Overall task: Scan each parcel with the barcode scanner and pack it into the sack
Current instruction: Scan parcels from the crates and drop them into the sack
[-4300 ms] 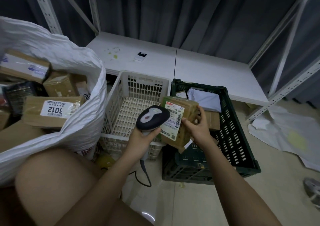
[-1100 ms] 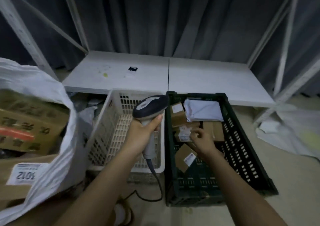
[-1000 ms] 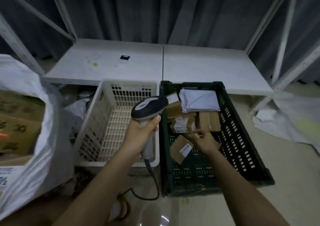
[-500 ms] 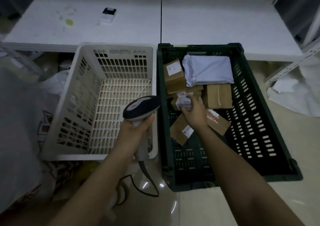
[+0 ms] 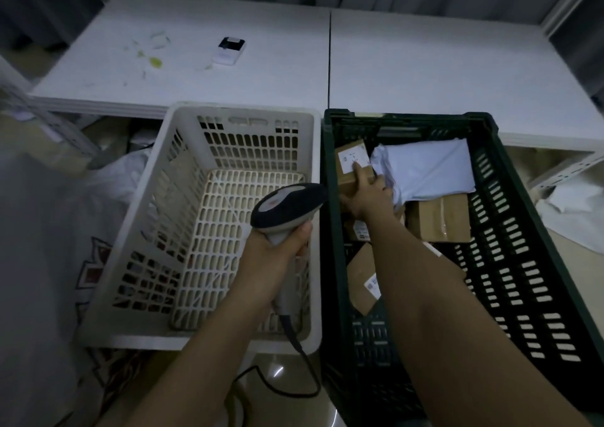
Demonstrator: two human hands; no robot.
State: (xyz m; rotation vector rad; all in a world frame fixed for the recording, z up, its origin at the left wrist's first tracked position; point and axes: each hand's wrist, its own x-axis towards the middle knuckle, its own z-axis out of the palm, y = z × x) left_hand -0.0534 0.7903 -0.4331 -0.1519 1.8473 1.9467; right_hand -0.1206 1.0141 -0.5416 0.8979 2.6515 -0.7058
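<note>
The right hand reaches into the dark green crate at centre right of the frame and lies on a small brown parcel at the crate's far left corner, forefinger stretched straight over its white label, the other fingers curled at the box's near edge; whether they already grip it is hard to tell. To do this step well, the hand should close round the box's sides, leave the label uncovered, and lift it clear of the pale poly mailer that touches it, turning the label toward the barcode scanner. The left hand grips the scanner's handle, fingers wrapped round it, above the white basket, its cable trailing to the floor. The right forearm hides part of the other cardboard parcels in the crate. The sack is only a blurred pale mass at the left edge, its mouth out of frame, and the label print is too small to read.
</note>
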